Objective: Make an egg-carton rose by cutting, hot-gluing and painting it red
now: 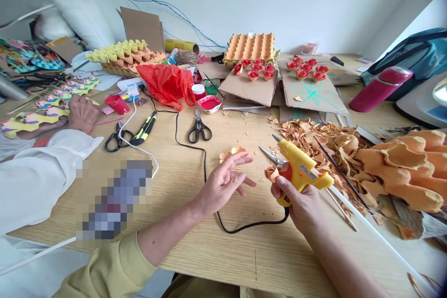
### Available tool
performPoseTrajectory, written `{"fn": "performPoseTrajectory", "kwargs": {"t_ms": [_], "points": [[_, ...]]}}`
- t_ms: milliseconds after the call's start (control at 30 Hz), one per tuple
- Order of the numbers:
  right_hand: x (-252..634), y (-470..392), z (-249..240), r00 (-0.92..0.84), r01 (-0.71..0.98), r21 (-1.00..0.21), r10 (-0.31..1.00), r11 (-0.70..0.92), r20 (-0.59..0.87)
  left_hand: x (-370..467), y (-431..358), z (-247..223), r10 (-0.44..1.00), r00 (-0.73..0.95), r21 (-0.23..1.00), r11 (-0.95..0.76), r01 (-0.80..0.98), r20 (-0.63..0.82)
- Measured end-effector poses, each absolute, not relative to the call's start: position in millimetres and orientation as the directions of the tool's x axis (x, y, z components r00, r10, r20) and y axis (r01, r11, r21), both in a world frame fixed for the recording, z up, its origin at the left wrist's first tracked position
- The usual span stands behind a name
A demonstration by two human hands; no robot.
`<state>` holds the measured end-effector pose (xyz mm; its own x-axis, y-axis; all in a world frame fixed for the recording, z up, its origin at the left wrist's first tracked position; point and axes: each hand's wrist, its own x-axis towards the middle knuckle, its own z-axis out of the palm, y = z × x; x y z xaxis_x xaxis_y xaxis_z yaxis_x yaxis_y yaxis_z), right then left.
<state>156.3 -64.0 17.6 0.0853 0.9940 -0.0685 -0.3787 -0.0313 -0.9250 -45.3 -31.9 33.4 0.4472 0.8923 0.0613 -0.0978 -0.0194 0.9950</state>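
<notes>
Plainly, the desk [181,251] is filling most of the frame. Orange egg cartons [401,167] are lying at the right edge, beside a heap of torn carton scraps [300,130]. The yellow glue gun [296,163] is tilting right of centre, nozzle pointing to the upper left, its grip sitting in the clenched fingers of the right hand [303,205]. The left hand [221,184] is hovering near the centre, its fingers spreading loosely and holding nothing. Black-handled scissors [199,131] are resting above it, while flat petal shapes [227,153] are lying just beyond its fingers. The right hand is also pinching a small curled carton piece [271,173].
</notes>
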Motion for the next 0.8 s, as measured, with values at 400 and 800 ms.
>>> {"fn": "performPoseTrajectory", "kwargs": {"t_ms": [400,800], "points": [[145,-65,18,0.038,-0.268,-0.963,0.999,-0.011,-0.022,-44,-33,28,0.916,0.361,0.965,-0.232,0.123,0.174],[141,-70,15,-0.043,-0.075,-0.996,0.998,0.052,0.055,-39,-36,30,0.907,0.370,0.977,-0.212,-0.012,0.201]]}}
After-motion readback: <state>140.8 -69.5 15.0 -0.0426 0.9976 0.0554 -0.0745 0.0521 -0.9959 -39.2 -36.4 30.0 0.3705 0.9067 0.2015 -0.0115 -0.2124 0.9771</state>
